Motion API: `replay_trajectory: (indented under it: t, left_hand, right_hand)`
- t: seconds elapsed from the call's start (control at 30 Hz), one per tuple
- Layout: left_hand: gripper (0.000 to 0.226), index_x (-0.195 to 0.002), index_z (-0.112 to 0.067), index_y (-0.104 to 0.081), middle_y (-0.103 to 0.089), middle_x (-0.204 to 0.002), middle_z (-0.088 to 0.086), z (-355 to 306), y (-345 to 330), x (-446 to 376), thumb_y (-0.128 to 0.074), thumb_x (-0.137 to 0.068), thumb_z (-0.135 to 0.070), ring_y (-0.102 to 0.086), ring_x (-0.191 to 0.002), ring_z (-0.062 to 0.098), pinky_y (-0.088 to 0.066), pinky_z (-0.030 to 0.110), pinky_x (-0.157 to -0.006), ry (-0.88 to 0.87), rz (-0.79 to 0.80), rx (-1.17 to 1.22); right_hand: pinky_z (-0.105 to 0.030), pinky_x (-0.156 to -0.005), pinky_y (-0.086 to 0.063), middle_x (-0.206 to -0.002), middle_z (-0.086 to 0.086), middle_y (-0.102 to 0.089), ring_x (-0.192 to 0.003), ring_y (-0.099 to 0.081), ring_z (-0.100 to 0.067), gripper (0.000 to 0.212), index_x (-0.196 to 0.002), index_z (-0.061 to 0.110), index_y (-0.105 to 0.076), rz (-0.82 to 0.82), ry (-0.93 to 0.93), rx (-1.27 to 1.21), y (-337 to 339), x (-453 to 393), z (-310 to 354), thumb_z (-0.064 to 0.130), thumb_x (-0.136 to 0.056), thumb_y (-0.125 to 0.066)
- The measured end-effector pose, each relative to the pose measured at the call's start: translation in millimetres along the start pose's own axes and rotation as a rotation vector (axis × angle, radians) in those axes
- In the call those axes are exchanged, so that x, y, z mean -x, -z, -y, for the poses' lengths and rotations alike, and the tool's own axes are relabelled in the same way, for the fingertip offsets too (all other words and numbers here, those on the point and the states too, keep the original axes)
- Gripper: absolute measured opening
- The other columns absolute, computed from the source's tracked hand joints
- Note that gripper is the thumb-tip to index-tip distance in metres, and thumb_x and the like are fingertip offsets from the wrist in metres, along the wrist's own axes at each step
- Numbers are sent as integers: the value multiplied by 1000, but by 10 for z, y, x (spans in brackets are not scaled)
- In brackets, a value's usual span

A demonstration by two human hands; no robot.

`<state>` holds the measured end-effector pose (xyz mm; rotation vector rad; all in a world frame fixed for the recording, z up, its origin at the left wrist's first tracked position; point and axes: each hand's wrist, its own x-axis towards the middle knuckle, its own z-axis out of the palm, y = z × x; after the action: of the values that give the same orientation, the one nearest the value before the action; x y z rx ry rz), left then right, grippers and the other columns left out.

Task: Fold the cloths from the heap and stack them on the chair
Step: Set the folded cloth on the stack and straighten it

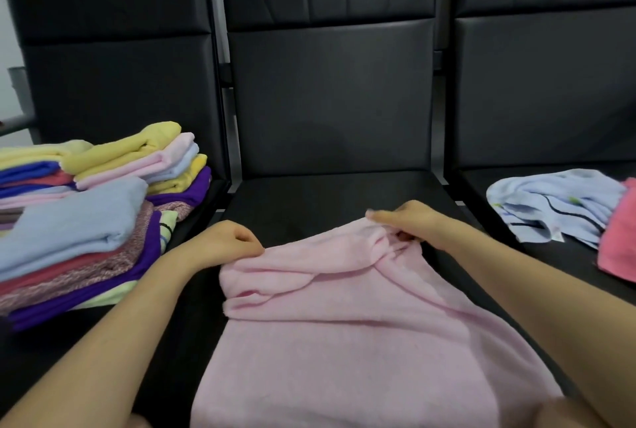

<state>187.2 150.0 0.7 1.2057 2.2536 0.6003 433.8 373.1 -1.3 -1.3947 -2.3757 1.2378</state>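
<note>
A pale pink cloth (344, 331) lies spread over the seat of the middle black chair (330, 193) and runs down toward me. My left hand (227, 242) pinches its far left corner, fingers curled. My right hand (409, 221) grips the bunched far right corner. The far edge is doubled back in loose folds. On the left chair rest two stacks of folded cloths (86, 221), yellow, pink, blue, purple and speckled. On the right chair lies the small heap, a light blue cloth (557, 207) and a coral pink one (619, 238).
Three black padded chairs stand side by side, their tall backs (330, 94) close behind the seats. Narrow gaps with metal frame parts separate them. My forearms reach in from the bottom corners.
</note>
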Motion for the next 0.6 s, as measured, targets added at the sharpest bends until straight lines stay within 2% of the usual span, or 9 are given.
replay_trajectory:
  t: [0.03,0.1,0.17,0.2,0.27,0.37,0.4,0.5,0.6]
  left_hand:
    - [11,-88,-27,-77,-73,-94,-10,11,12,10,-67,-86,-32,-65,-95,7,-53,30,-89,2,39,-3]
    - [11,-91,-25,-75,-71,-95,-8,11,29,44,-66,-88,-31,-64,-93,6,-52,25,-84,-7,129,-35]
    - [9,-94,-22,-72,-69,-94,-7,13,31,69,-65,-90,-27,-63,-89,7,-50,22,-79,-64,181,-74]
    - [8,-95,-22,-70,-69,-93,-6,16,25,70,-63,-91,-25,-63,-88,8,-50,23,-78,-109,158,-51]
    - [7,-94,-22,-66,-67,-88,-4,21,5,74,-60,-94,-24,-61,-81,10,-48,25,-71,-187,27,82]
    - [8,-94,-25,-62,-62,-82,3,-43,-33,26,-54,-97,-27,-54,-69,11,-43,26,-59,-214,-202,256]
    - [10,-96,-25,-62,-62,-82,5,-86,-39,2,-53,-97,-28,-54,-69,12,-43,26,-59,-214,-254,274]
    - [11,-96,-29,-64,-65,-87,-6,-206,-43,-85,-54,-97,-25,-59,-80,8,-43,23,-65,-235,-368,301]
    - [12,-94,-31,-64,-65,-94,-12,-277,34,-216,-56,-96,-22,-59,-91,7,-43,22,-73,-252,-478,260]
  right_hand:
    - [-27,-58,-42,-62,-4,-55,-59,-54,-17,43,-68,9,-56,3,9,101,-77,14,49,47,-83,-69]
    - [-26,-57,-47,-65,-6,-58,-61,-57,-18,29,-72,9,-58,46,52,137,-168,50,115,32,-87,-67]
    - [-27,-60,-50,-77,-8,-65,-68,-62,-19,21,-84,7,-65,53,124,-78,-170,54,119,27,-91,-63]
    - [-29,-65,-53,-86,-10,-68,-75,-64,-21,20,-90,7,-67,26,155,-244,-147,39,111,26,-93,-62]
    - [-33,-74,-53,-95,-13,-69,-85,-65,-25,19,-96,6,-68,-44,162,-575,-50,14,110,23,-94,-59]
    - [-25,-59,-47,-67,-1,-59,-65,-52,-15,19,-83,11,-64,-4,120,-911,131,-5,103,21,-97,-55]
    - [-23,-54,-44,-59,1,-52,-58,-45,-13,22,-78,13,-61,28,111,-972,182,-6,101,21,-98,-54]
    - [-21,-45,-41,-52,2,-37,-47,-33,-10,28,-76,13,-56,43,95,-1072,245,7,95,25,-101,-50]
    - [-24,-56,-45,-53,1,-38,-48,-34,-10,21,-84,12,-60,-58,56,-1040,267,-92,125,26,-98,-55]
